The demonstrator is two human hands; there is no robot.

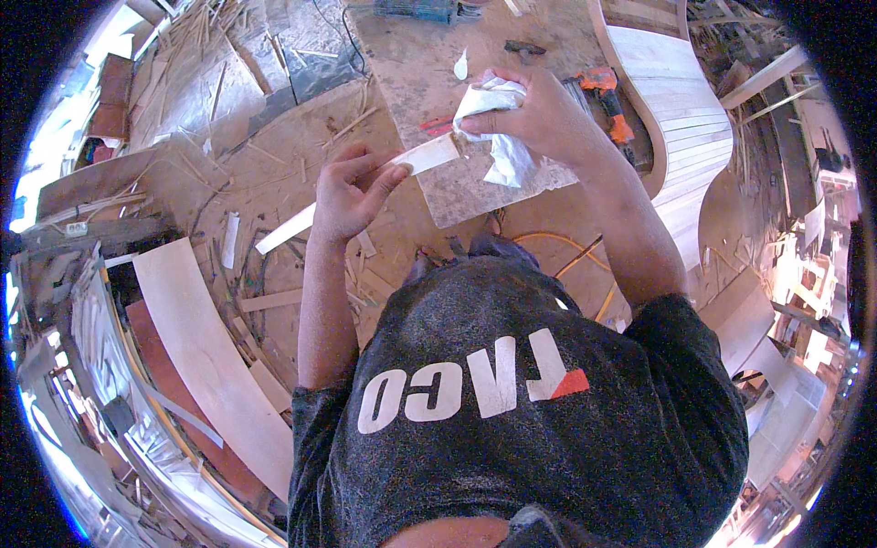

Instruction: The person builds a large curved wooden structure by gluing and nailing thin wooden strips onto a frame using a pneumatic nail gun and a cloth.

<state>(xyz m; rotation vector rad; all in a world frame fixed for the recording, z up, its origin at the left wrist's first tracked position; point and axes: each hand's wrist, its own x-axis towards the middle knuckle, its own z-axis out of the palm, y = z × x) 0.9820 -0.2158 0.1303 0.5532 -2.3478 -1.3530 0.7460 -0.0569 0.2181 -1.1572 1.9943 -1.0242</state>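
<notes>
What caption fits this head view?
Left hand holds a thin wood strip while right hand wipes it with white cloth.

A cluttered woodworking shop spreads out below. The floor (274,173) is covered in sawdust, thin offcuts and scattered wood strips. A worn, stained bench (411,64) stands ahead, with an orange power drill (610,100) lying by its right edge. To the right rises a curved, slatted wooden form (681,110). At the left, long bent plywood panels (206,347) lean together. Bright daylight floods in from both sides.
</notes>
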